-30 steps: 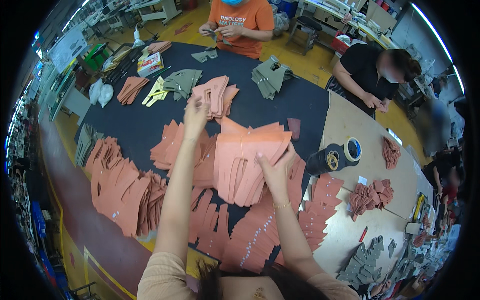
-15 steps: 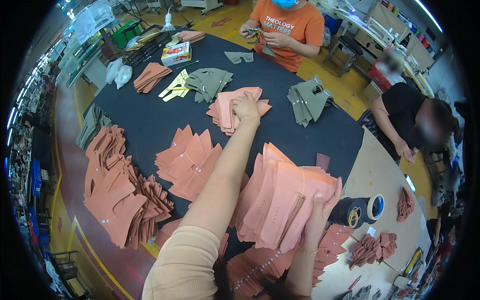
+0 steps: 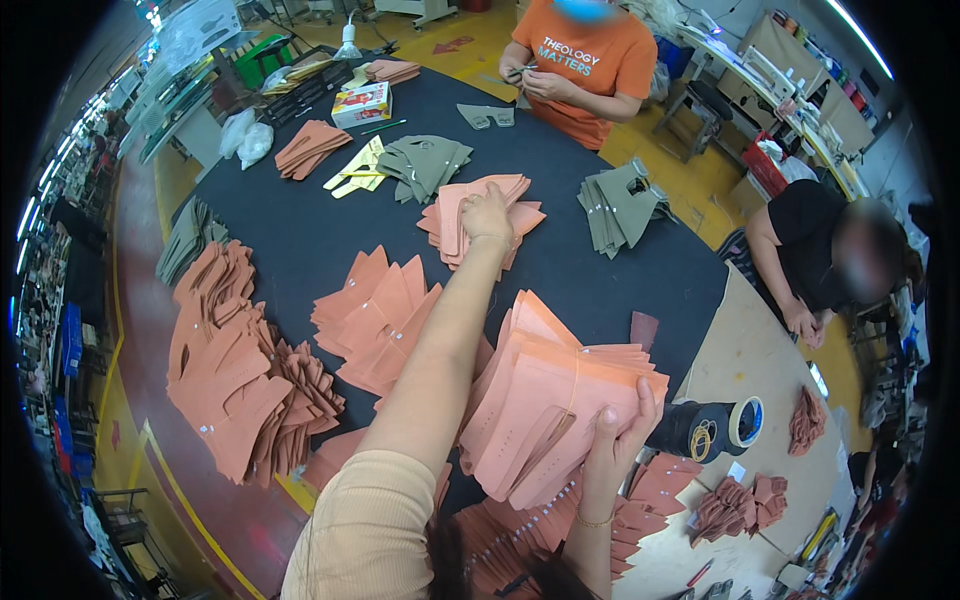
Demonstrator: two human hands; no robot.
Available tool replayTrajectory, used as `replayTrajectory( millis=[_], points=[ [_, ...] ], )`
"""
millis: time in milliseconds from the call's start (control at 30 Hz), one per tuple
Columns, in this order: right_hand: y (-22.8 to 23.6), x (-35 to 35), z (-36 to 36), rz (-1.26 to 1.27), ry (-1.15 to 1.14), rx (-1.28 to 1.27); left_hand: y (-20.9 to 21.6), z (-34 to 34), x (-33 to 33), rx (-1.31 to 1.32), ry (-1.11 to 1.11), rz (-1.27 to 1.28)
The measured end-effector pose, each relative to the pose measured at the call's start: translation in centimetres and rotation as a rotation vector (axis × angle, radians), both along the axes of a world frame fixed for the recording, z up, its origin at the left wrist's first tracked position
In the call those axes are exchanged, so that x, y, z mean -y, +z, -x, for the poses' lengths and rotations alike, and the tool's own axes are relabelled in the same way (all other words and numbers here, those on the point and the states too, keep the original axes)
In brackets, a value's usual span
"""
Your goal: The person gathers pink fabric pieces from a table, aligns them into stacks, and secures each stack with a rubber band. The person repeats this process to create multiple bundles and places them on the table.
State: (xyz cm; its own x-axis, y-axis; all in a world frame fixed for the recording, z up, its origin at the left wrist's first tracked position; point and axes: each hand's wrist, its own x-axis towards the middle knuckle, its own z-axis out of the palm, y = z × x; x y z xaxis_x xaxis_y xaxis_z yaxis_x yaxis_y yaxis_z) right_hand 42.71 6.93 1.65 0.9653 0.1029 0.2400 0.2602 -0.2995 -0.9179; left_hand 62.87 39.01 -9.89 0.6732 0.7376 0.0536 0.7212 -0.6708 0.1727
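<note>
My right hand [image 3: 622,440] holds a thick bundle of salmon-coloured cut pieces [image 3: 545,400], tied with a thin band. Its thumb lies on the front face and its fingers curve round the right edge. The pieces have slots and rows of small holes. My left arm stretches across the dark table, and my left hand [image 3: 486,217] rests on top of a fanned stack of similar salmon pieces [image 3: 452,225]. Its fingers are apart, pressing on the top piece; some fingertips are hard to make out. Beside that stack lie grey-green cut pieces [image 3: 425,162].
Salmon bundles [image 3: 375,320] and a large heap [image 3: 225,390] lie at left. A grey-green stack [image 3: 622,205], a black spool [image 3: 690,430] and a tape roll [image 3: 748,422] are at right. A person in orange [image 3: 580,60] handles small pieces across the table; another person [image 3: 805,240] sits at right.
The bundle in my right hand has tilted and shifted slightly left, showing more of its top edge. My left hand stays on the far stack. The view has shifted a little.
</note>
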Motion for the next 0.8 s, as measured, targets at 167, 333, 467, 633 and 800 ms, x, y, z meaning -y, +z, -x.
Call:
replayTrajectory(
  millis=[167,333,467,633,800],
  points=[
    [0.9,0.3,0.5,0.085,0.038,-0.018,2.5,3.3,-4.7,0.364,0.094,0.325],
    [2.4,0.7,0.9,0.19,0.003,0.059,5.7,9.0,-10.2,1.259,0.091,1.21],
    [5.2,1.1,1.4,0.131,-0.06,0.113,10.4,14.9,-10.2,1.584,-0.233,1.644],
    [10.4,0.5,4.3,0.211,-0.068,0.345,16.9,22.0,-4.3,1.675,-0.455,1.651],
    [14.9,-2.6,8.8,0.014,0.3,0.34,22.0,29.0,7.2,1.579,-0.354,1.677]
  ],
)
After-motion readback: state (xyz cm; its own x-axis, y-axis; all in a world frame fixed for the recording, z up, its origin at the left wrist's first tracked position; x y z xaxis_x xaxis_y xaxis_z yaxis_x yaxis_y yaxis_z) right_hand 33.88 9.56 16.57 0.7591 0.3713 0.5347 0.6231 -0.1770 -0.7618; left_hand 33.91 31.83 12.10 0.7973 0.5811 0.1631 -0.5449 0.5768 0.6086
